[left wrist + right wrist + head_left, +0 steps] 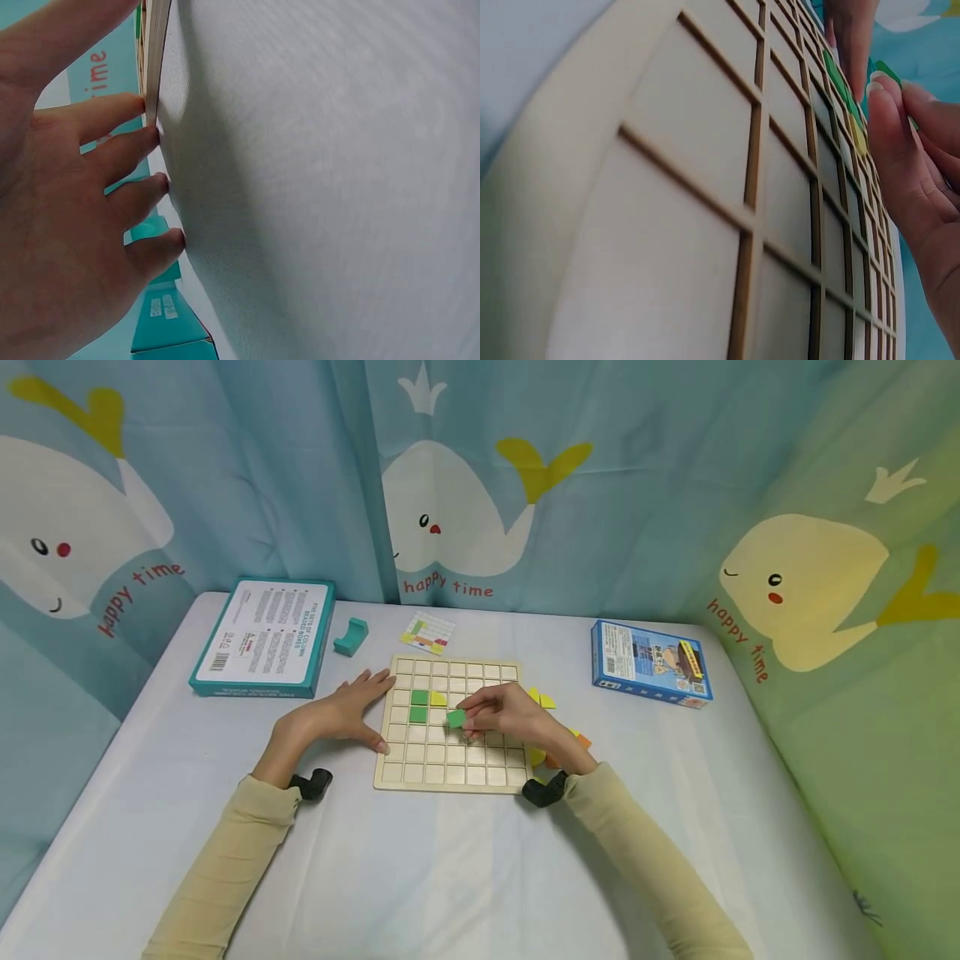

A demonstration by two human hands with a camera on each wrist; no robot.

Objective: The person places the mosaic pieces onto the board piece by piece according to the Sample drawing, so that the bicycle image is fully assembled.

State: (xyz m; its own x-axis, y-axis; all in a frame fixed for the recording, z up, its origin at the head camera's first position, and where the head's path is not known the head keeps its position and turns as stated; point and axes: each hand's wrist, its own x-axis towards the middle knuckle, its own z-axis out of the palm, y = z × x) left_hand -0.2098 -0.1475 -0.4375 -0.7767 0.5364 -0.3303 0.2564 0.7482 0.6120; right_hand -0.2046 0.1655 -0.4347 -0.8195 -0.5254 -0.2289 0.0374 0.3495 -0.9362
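A wooden grid board (453, 783) lies flat on the table. Two green square tiles (418, 715) sit in neighbouring cells, one above the other, and a yellow quarter-round tile (438, 698) lies beside the upper one. My right hand (510, 714) pinches another green square tile (456, 718) between thumb and fingers, over the middle of the board. My left hand (341, 710) is spread along the board's left edge, its fingertips and thumb touching the rim. In the left wrist view its fingers (124, 154) are stretched towards the board's side.
Yellow and orange tiles (581, 740) lie right of the board, partly behind my right hand. A pattern card (427, 633) and a teal curved block (351, 637) are beyond it. A teal-edged box (262, 635) stands back left, a blue box (651, 662) back right. Curtains surround the table.
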